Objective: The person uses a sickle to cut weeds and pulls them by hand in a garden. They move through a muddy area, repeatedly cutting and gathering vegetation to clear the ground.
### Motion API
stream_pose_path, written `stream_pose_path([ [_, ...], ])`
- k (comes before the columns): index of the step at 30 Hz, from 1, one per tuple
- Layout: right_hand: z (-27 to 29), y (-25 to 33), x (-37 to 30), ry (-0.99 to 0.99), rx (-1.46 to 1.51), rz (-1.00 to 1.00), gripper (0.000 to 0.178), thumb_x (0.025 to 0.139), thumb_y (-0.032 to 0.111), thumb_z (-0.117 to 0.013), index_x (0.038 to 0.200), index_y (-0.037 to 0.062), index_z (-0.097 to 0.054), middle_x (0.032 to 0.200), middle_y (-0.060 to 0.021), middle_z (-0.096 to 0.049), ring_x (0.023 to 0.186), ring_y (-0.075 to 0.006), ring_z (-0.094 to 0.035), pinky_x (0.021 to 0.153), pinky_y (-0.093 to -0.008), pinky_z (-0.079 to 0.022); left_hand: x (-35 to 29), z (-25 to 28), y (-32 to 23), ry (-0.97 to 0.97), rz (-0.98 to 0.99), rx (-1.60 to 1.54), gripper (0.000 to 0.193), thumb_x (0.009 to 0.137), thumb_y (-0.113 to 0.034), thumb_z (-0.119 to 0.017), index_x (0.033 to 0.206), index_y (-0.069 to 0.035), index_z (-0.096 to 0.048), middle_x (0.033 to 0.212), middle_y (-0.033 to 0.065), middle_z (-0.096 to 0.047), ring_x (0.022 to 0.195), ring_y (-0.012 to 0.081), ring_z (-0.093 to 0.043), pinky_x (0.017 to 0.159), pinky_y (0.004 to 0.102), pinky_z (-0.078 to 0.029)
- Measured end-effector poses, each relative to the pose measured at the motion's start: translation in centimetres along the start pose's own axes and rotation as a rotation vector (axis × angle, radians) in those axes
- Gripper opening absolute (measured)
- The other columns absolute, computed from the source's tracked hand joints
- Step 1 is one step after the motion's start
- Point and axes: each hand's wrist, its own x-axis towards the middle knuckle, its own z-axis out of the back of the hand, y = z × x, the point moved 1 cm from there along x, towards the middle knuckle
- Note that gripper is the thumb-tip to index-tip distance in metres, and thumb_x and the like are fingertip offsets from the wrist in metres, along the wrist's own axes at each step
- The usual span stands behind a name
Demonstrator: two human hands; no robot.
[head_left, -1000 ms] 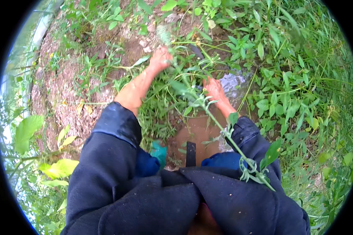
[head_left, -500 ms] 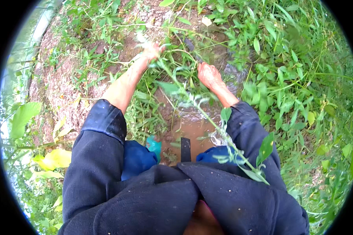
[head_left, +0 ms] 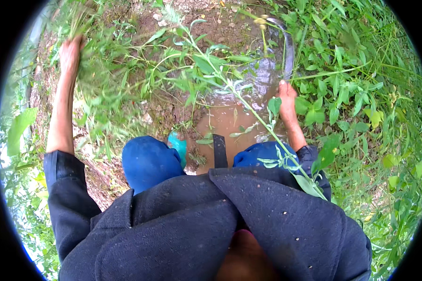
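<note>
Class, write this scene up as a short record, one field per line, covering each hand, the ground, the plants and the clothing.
Left hand: closed on blurred stems
Right hand: gripping a sickle, curved blade pointing away from the body
Ground: muddy water beside brown soil
Plants: leafy weeds; one long stalk slanting across the view
Clothing: dark jacket, blue legwear

No writing, label, number or sign can be read here: none on the dark coat [head_left: 286, 225], the blue cloth over the knees [head_left: 150, 161], the black strip [head_left: 219, 151] or the curved blade [head_left: 289, 54]. The blade shows small and narrow, so a faint mark on it might well go unseen.
</note>
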Motion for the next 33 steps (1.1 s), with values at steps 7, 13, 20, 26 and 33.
stream_pose_path([
  [7,-0.5,-6.5,-7.2,0.097,-0.061,-0.092,0.036,0.082,0.034,-0.037,0.078,0.0014,-0.052,0.072,-0.0212,-0.054,0.069,-0.0352,-0.052,0.064,-0.0399,-0.039,-10.7,-11.0,-19.6,0.384,-0.874,-0.104,0.063,0.065,-0.054,-0.055,0.112,-0.013,-0.046,0.115,0.0122,-0.043,0.099,0.0283,-0.046,0.082,0.0356,-0.039],
  [13,0.7,-5.0,-9.2,0.035,0.251,-0.285,0.031,0.082,0.028,-0.039,0.08,0.0002,-0.052,0.057,-0.0099,-0.048,0.05,-0.0183,-0.046,0.049,-0.0316,-0.037,-24.1,-26.1,-19.8,0.484,-0.906,0.267,0.093,0.063,-0.055,-0.045,0.124,0.006,-0.011,0.122,0.0318,-0.019,0.096,0.0407,-0.041,0.078,0.0517,-0.037],
  [20,2.4,-1.5,-7.3,-0.084,-0.148,0.04,0.036,0.083,0.034,-0.037,0.078,0.0002,-0.049,0.061,-0.0118,-0.049,0.054,-0.0231,-0.047,0.053,-0.0347,-0.037,-22.3,-26.7,-14.7,0.508,-1.255,0.406,0.02,0.072,-0.012,-0.042,0.085,0.003,-0.043,0.072,0.0157,-0.052,0.056,0.0246,-0.055,0.052,0.0348,-0.045],
  [26,2.0,-5.5,-6.6,-0.019,-0.817,0.621,0.025,0.074,0.009,-0.04,0.097,0.0006,-0.047,0.079,-0.0176,-0.051,0.063,-0.0308,-0.052,0.054,-0.0379,-0.043,-14.2,-22.3,-6.9,0.397,-1.355,0.466,0.024,0.068,-0.009,-0.042,0.09,0.001,-0.041,0.053,0.0079,-0.047,0.048,0.0228,-0.05,0.041,0.034,-0.04],
  [33,1.5,-5.1,-10.0,0.203,-0.385,0.091,0.034,0.083,0.031,-0.037,0.092,0.0013,-0.05,0.077,-0.0242,-0.053,0.074,-0.0416,-0.05,0.061,-0.0446,-0.038,-15.8,-21.2,-5.8,0.803,-1.219,0.104,0.025,0.071,-0.015,-0.046,0.093,-0.004,-0.043,0.066,0.0056,-0.046,0.054,0.0228,-0.045,0.05,0.0312,-0.033],
])
